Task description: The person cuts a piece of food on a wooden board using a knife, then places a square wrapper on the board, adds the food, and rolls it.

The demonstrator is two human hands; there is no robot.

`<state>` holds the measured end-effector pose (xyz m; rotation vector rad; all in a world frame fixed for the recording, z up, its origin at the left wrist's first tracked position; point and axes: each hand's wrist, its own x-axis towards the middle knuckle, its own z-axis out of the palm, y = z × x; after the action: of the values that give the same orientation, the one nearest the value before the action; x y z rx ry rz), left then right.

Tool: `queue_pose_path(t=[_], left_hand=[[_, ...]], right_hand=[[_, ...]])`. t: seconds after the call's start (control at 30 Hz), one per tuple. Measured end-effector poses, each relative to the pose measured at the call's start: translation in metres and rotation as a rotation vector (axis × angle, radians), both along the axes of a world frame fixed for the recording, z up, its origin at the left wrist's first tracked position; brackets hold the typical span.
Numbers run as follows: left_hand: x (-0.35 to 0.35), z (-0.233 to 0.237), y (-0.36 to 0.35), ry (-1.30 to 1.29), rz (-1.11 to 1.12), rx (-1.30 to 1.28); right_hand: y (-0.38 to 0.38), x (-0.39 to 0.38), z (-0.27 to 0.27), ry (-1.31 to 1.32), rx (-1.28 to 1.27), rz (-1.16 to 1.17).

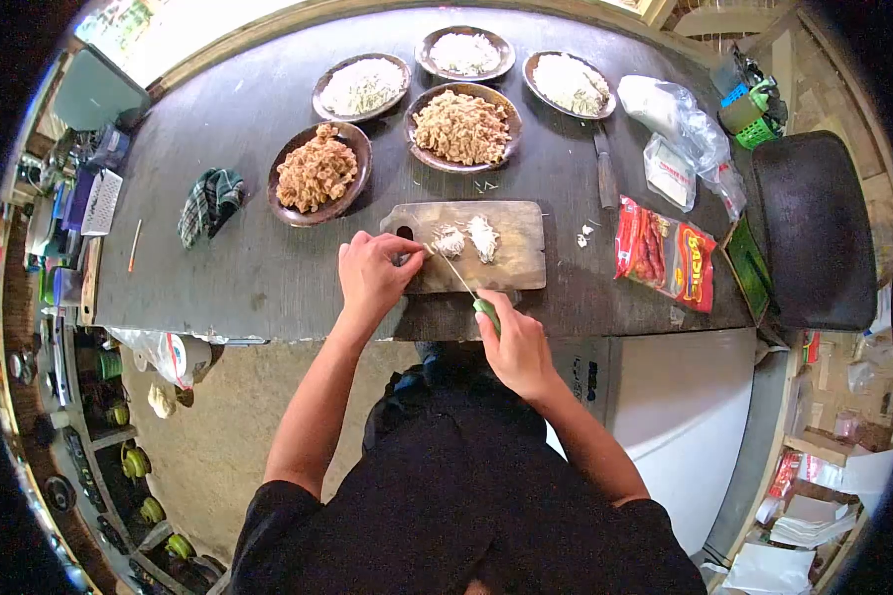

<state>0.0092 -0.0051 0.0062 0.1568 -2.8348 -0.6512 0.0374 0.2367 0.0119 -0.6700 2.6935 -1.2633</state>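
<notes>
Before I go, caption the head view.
Left hand pinches a pale piece over a board; right hand holds a green-handled knife.

gap between cutting board [526,266] and red packet [665,256], plates [464,167] standing beyond

Matt, worn wood board [521,248]; glossy plastic packet [667,258]; checked cloth [211,205], rumpled.

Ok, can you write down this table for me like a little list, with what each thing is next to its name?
Left hand: fingertips by the knife's tip; any pinched piece is too small to tell
Right hand: holding a green-handled knife
Cutting board: two small piles of pale shreds
Plates: five; three with pale food, two with browner food
Dark-handled knife: lying right of the plates of browner food
Checked cloth: left of the plates
</notes>
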Motion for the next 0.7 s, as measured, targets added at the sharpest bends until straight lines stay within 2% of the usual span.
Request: queue_pose_path(t=[0.27, 0.47, 0.53, 0.7], left_hand=[[-0.001, -0.003, -0.001, -0.001, 0.009, 0.028], [-0.002, -0.003, -0.001, 0.009, 0.004, 0.03], [-0.001, -0.003, -0.001, 0.017, 0.006, 0.029], [0.001, 0.0, 0.001, -0.05, 0.045, 0.091]], right_hand=[[-0.003, 0.007, -0.004, 0.012, -0.013, 0.042], [-0.011, 0.001, -0.007, 0.011, 0.141, 0.042], [-0.013, 0.0, -0.006, 0.109, 0.198, 0.054], [0.001, 0.003, -0.007, 0.142, 0.202, 0.076]])
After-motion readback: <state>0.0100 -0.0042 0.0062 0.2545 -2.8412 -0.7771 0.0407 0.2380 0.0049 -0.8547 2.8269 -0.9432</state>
